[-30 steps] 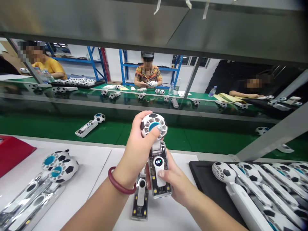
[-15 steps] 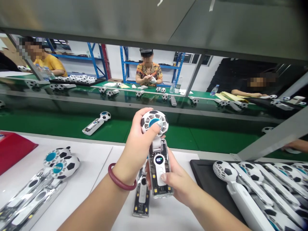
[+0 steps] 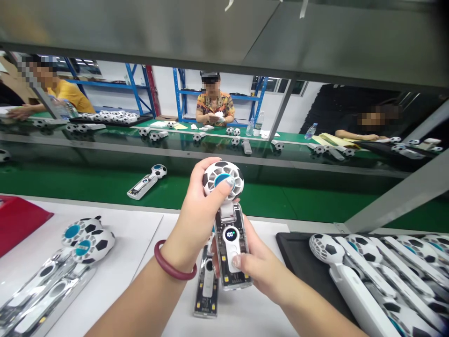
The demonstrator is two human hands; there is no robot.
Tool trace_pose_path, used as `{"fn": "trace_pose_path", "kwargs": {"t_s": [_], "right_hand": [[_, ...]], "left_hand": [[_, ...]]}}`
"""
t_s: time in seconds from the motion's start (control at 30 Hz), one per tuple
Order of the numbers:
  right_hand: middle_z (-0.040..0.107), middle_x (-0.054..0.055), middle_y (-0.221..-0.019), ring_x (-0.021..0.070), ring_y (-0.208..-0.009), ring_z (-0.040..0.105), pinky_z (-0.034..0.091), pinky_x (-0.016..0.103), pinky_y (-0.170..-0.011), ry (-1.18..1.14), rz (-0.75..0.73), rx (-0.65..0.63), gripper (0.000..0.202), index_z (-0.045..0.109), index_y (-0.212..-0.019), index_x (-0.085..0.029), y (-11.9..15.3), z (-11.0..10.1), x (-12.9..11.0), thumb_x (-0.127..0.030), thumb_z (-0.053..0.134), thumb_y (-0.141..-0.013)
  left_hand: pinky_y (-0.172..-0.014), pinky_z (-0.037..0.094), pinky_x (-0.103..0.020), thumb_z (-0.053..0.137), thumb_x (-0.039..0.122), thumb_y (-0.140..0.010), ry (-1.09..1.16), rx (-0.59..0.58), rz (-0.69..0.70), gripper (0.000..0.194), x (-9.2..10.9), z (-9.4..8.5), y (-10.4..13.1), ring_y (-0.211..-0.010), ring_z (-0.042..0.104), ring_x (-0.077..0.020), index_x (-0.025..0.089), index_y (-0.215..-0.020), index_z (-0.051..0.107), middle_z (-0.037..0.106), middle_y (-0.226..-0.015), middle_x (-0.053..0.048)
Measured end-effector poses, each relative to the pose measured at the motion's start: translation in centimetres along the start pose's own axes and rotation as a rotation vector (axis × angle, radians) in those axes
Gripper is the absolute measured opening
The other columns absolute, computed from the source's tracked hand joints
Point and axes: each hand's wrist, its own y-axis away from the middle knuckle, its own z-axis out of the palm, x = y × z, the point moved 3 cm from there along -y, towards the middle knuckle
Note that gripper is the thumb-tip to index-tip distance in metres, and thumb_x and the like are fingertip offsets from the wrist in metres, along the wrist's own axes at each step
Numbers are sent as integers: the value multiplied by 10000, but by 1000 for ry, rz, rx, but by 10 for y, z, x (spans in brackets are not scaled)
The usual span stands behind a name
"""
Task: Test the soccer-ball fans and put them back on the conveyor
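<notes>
A handheld fan with a soccer-ball head and a clear-cased handle (image 3: 232, 243) is held upright between both hands, its round display lit. My left hand (image 3: 201, 201) is wrapped round the ball head, thumb on the blue centre. Lower down, my right hand (image 3: 256, 260) grips the handle, thumb on the white button strip. Behind and below it, a second clear-handled fan (image 3: 206, 292) lies on the white table surface (image 3: 140, 281), its upper part hidden by the held fan and my left hand.
Two fans (image 3: 86, 245) lie at the left near a red object (image 3: 21, 220). A black tray (image 3: 296, 250) of several fans stands at the right. One fan (image 3: 146, 181) is on the green belt (image 3: 91, 180). People sit across, behind metal posts.
The fan on the green belt has shifted slightly to the right. Both hands keep their hold on the fan. Across the line, the person in yellow has an arm farther left.
</notes>
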Motion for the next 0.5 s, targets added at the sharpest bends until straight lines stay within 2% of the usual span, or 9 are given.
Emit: {"fn": "trace_pose_path", "kwargs": {"t_s": [0.2, 0.5], "right_hand": [[512, 15, -896, 155, -761, 547, 427, 304, -651, -9, -7, 7, 650, 228, -1299, -284, 0, 2, -4, -226, 602, -770], [517, 45, -982, 173, -790, 568, 429, 319, -664, 46, 29, -13, 622, 241, -1268, -261, 3, 2, -9, -248, 603, -761]], "left_hand": [[-727, 545, -337, 627, 299, -751, -32, 4, 10, 367, 0, -2, 0, -776, 617, -168, 324, -1087, 480, 576, -989, 0], [-799, 505, -300, 653, 303, -726, -74, 25, 67, 397, 4, -4, 2, -876, 601, -175, 317, -1091, 498, 584, -999, 10]]}}
